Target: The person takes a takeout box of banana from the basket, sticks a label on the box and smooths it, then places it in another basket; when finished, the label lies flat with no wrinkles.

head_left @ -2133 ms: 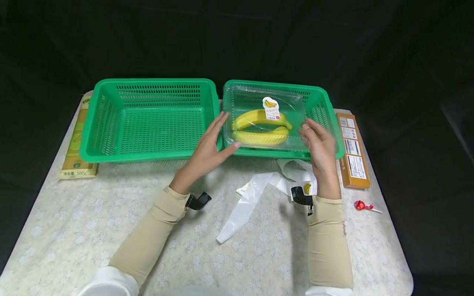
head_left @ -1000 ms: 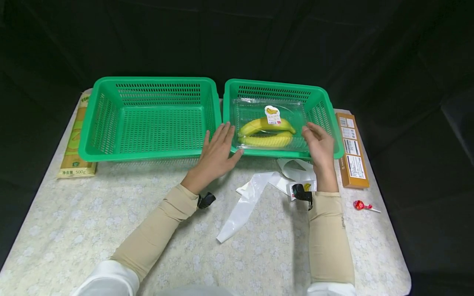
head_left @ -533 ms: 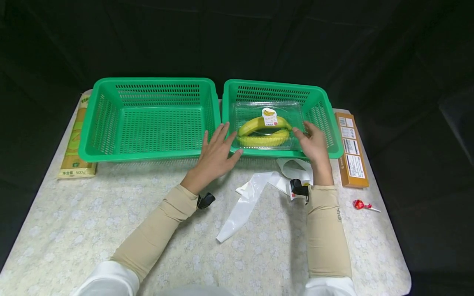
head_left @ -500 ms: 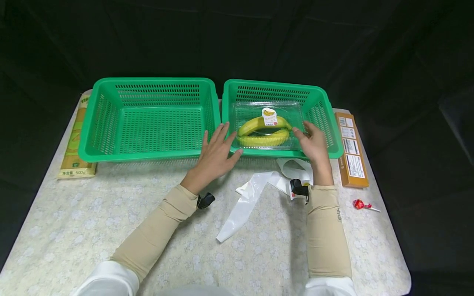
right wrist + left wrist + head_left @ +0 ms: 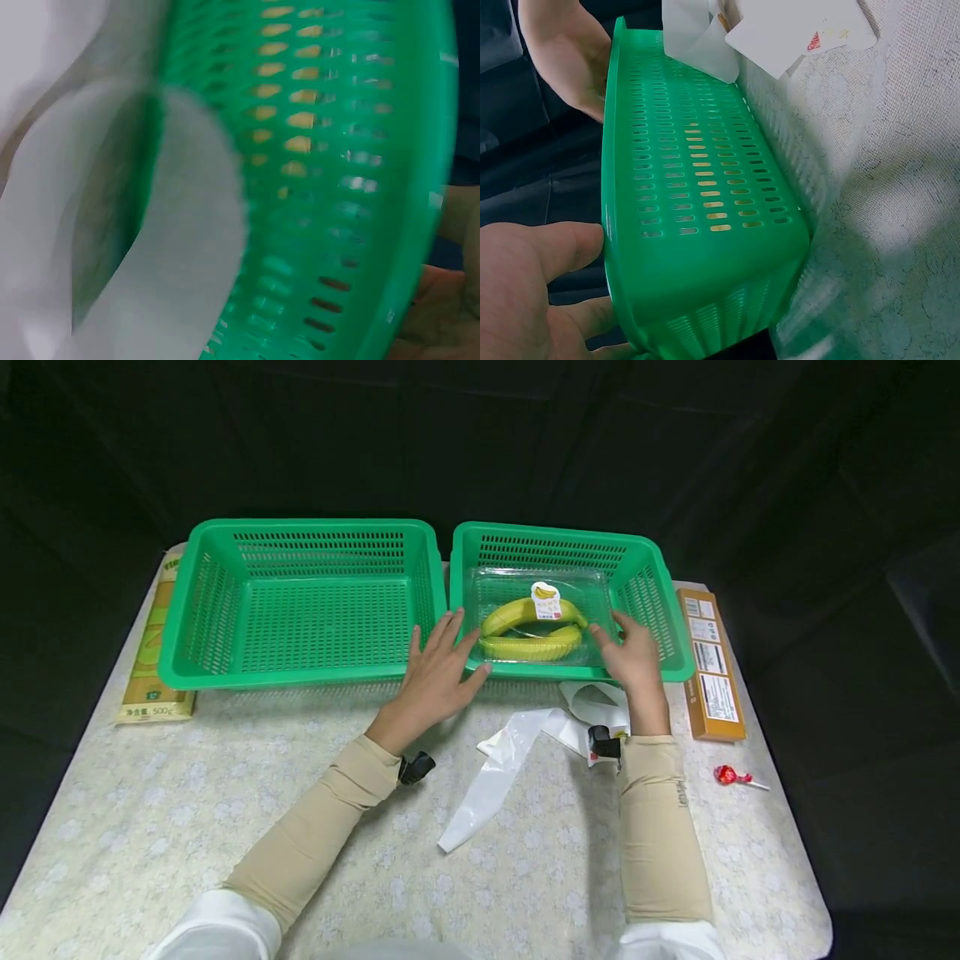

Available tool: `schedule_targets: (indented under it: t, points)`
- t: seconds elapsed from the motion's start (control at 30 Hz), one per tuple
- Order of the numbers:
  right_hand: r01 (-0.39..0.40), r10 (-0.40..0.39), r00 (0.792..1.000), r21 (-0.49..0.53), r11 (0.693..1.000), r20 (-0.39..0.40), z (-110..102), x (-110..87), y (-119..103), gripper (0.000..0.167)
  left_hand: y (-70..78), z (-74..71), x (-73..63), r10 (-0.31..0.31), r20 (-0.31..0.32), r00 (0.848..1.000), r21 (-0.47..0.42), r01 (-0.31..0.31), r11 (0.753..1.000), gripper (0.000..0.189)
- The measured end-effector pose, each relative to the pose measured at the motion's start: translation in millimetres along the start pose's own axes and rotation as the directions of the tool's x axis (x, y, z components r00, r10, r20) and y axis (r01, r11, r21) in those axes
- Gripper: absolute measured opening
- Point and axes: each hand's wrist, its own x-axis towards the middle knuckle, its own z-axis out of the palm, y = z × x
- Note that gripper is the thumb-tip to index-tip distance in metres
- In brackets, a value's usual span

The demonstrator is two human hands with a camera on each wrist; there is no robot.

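A clear plastic box [image 5: 495, 583] with two bananas [image 5: 531, 648] and a banana sticker [image 5: 546, 602] sits inside the right green basket [image 5: 558, 532]. My left hand [image 5: 435, 681] lies spread over that basket's near left corner, fingertips at the rim; in the left wrist view its thumb touches the basket edge. My right hand [image 5: 632, 653] reaches over the near right rim into the basket, thumb and fingers extended at the right side of the clear box. In the right wrist view the basket wall hides most of its fingers.
Another green basket [image 5: 326, 631] stands on the left, beside a yellow 500 g packet [image 5: 157, 689]. On the right lie an orange box [image 5: 712, 664] and a red lollipop [image 5: 726, 775]. A curled white label strip [image 5: 487, 793] lies on the table before the right basket.
The clear box of bananas went down from above the right basket into it, then shifted slightly toward me. My left hand moved onto the basket's corner; my right hand drifted slightly left.
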Motion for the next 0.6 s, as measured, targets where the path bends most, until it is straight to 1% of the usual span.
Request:
schedule_targets:
  t: [0.1, 0.17, 0.3, 0.43, 0.53, 0.6]
  points:
    - [-0.012, 0.015, 1.000, -0.131, 0.991, 0.023, 1.1, -0.8, -0.3, 0.066, 1.2, 0.7, 0.6, 0.009, 0.004, 1.000, -0.005, -0.009, 1.000, 0.059]
    - [-0.016, 0.022, 0.999, -0.176, 0.984, 0.032, 1.7, -1.7, -1.1, 0.067, 2.0, 1.3, 1.1, 0.014, 0.003, 1.000, -0.005, -0.014, 1.000, 0.059]
    - [-0.033, 0.043, 0.998, -0.204, 0.978, 0.043, 1.8, -2.9, -2.1, 0.069, 2.7, 1.9, 1.0, 0.022, 0.002, 1.000, -0.012, -0.022, 1.000, 0.059]
    - [-0.038, 0.050, 0.997, -0.207, 0.978, 0.052, 3.3, -3.3, -3.3, 0.071, 1.0, 1.8, -0.3, 0.018, 0.004, 1.000, -0.007, -0.018, 1.000, 0.059]
    - [-0.033, 0.043, 0.998, -0.199, 0.980, 0.047, 5.7, -2.6, -4.4, 0.072, -0.4, 1.0, -1.8, 0.007, -0.014, 1.000, -0.023, -0.007, 1.000, 0.060]
    - [-0.034, 0.042, 0.998, -0.194, 0.980, 0.040, 6.7, -2.5, -4.5, 0.072, -0.6, 0.8, -2.6, -0.004, -0.031, 1.000, -0.056, 0.002, 0.998, 0.062]
